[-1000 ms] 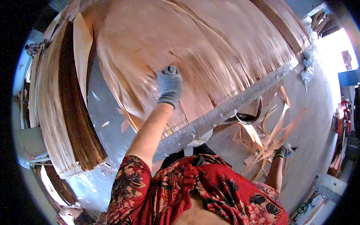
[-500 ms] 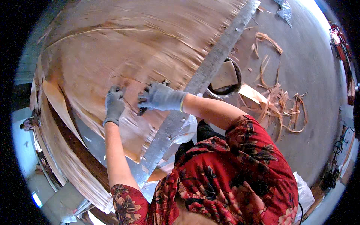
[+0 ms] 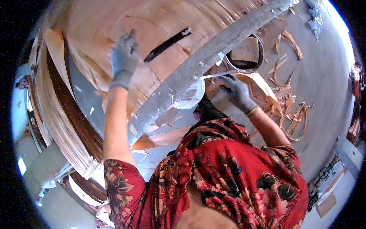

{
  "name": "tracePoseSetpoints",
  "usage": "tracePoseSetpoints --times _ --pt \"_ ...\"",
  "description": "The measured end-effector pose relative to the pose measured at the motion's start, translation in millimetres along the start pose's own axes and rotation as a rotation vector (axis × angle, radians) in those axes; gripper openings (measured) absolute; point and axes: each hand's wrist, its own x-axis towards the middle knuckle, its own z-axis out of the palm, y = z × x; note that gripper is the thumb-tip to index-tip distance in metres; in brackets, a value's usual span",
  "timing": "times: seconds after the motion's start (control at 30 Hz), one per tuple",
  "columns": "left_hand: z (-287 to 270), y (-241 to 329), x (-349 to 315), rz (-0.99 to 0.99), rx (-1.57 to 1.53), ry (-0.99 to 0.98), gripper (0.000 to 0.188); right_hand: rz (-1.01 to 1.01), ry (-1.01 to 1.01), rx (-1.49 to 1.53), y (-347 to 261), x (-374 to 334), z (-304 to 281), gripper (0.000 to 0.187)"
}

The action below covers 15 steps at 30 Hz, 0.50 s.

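Note:
A broad sheet of tan wood veneer [image 3: 160, 19] covers the work surface, rippled along its edge. My left hand [image 3: 125, 53], in a grey glove, lies on the sheet with its fingers stretched out. To its right is a long narrow dark strip [image 3: 167, 45] with a pale, ragged far end; I cannot tell whether it is a gap or a piece lying there. My right hand [image 3: 237, 92], also gloved, hovers on my side of the grey beam, fingers bent and apart. Just beyond its fingertips runs a thin white strip [image 3: 218, 74]; whether they touch is unclear.
The long grey beam [image 3: 179, 78] crosses diagonally along the veneer's near edge. A round container [image 3: 261, 57] holds a tan block. Clear plastic [image 3: 189, 96] hangs by the beam. Veneer scraps [image 3: 288, 105] litter the floor at right; stacked veneer sheets [image 3: 63, 110] stand at left.
My right hand has left the veneer and moved right, across the beam, uncovering the dark strip. My left hand has slid farther forward on the sheet. The whole view has shifted.

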Motion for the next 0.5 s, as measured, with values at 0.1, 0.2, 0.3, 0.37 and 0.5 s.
tracePoseSetpoints --times 0.1,0.2,0.3,0.37,0.5 --pt "-15 80 -63 0.154 -0.049 -0.011 0.030 0.176 -0.034 -0.020 -17 10 24 0.032" --pt "-35 133 -151 0.280 -0.058 -0.248 0.036 0.136 -0.110 -0.146 -14 27 67 0.023" --pt "-27 156 -204 0.118 -0.271 -0.523 0.049 0.161 -0.334 -0.249 -11 20 70 0.022" --pt "-13 162 -222 0.028 -0.338 -0.312 0.058 0.003 -0.196 -0.155 -33 -1 49 0.020" --pt "22 192 -216 0.116 -0.456 -0.005 0.091 -0.293 -0.554 -0.294 -104 -42 -25 0.015"
